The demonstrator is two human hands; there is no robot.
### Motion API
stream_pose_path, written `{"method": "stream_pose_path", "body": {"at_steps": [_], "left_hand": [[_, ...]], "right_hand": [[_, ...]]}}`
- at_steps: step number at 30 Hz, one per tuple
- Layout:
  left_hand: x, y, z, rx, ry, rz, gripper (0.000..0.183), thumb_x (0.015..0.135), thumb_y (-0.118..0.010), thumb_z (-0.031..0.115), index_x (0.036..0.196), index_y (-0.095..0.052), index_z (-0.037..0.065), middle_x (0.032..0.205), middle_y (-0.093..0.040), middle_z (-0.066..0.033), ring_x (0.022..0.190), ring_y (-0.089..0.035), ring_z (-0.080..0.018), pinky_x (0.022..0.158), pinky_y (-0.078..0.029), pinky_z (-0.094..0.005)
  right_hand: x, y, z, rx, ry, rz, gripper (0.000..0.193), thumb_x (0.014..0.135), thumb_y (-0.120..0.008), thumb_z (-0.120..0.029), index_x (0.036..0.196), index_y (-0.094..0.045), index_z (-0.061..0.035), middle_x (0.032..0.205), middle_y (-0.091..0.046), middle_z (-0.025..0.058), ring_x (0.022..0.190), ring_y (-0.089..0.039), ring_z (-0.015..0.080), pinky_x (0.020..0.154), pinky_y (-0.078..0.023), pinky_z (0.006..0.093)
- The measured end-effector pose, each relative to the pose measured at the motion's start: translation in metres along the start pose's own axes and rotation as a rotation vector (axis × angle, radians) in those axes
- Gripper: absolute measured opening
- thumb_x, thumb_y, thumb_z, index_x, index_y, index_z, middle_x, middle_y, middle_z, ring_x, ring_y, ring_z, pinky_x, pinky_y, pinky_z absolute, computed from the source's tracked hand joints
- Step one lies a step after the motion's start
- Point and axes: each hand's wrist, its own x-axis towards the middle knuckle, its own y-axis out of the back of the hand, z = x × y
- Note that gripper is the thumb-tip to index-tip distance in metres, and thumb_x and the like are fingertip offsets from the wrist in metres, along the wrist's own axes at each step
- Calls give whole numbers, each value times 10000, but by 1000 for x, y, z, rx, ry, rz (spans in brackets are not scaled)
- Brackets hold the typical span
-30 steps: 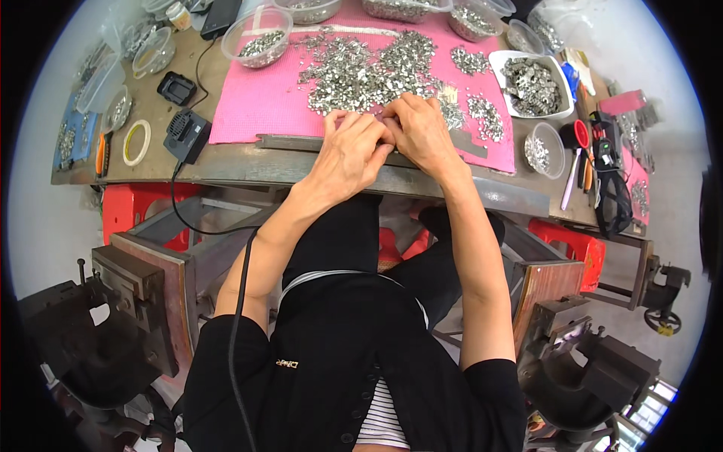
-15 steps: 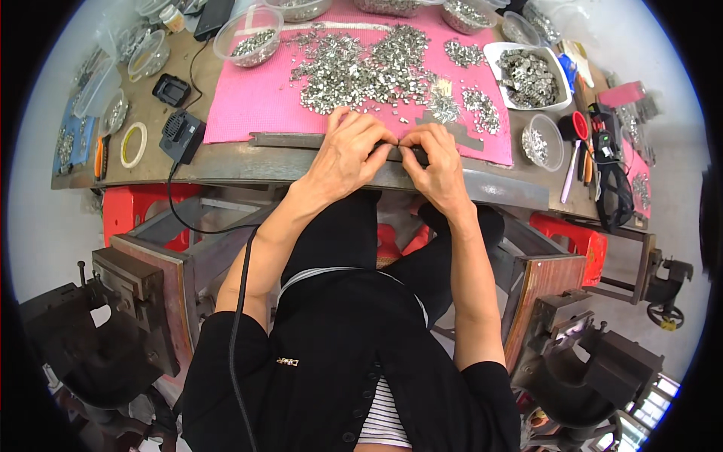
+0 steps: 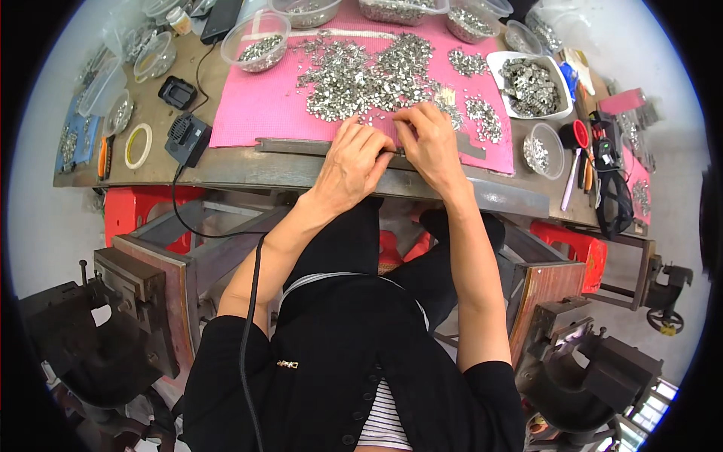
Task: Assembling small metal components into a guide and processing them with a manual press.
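Note:
A long flat grey metal bar (image 3: 297, 146) lies along the front edge of the pink mat. My left hand (image 3: 351, 162) curls over the bar's middle, thumb and forefinger pressed together; what they pinch is too small to name. To its right, my right hand (image 3: 431, 147) hovers at the near side of the heap of small silver metal pieces (image 3: 369, 71). Its thumb and forefinger come together at the tips, and I cannot make out anything between them. Smaller groups of metal pieces (image 3: 483, 118) lie right of my right hand.
A white tray (image 3: 565, 106) of metal parts and a clear tub (image 3: 556, 172) stand at the right, near a red cup-shaped tool (image 3: 577, 134). Clear bowls (image 3: 235, 54) line the back. A black charger (image 3: 187, 138) and tape roll (image 3: 136, 146) sit left. A cable (image 3: 248, 331) crosses my left arm.
My right hand has lifted off the bar and moved slightly up toward the heap, its fingertips parting from the left hand's. My left hand stays at the bar. The view has shifted slightly.

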Motion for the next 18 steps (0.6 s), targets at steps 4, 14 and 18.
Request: {"method": "stream_pose_path", "body": {"at_steps": [4, 14, 18], "left_hand": [[0, 14, -9, 46, 76, 79, 118, 854, -731, 58, 956, -673, 71, 884, -657, -70, 859, -615, -277, 1015, -415, -482], [17, 31, -31, 274, 158, -49, 104, 870, -759, 204, 940, -724, 136, 821, -658, 4, 854, -589, -197, 994, -322, -453], [22, 29, -31, 288, 189, -105, 119, 864, -768, 238, 912, -728, 136, 816, -651, -4, 871, -575, -208, 1002, -310, -474]], "right_hand": [[15, -14, -5, -112, 0, -12, 130, 839, -781, -186, 878, -718, -79, 842, -653, 76, 813, -626, 275, 772, -417, 417], [13, -23, -7, -187, -54, -20, 115, 847, -743, -150, 836, -673, -60, 806, -620, 79, 810, -617, 276, 800, -404, 424], [5, 2, -10, 21, -86, -23, 79, 860, -722, -83, 871, -666, -29, 822, -629, 97, 771, -643, 266, 746, -457, 396]]}}
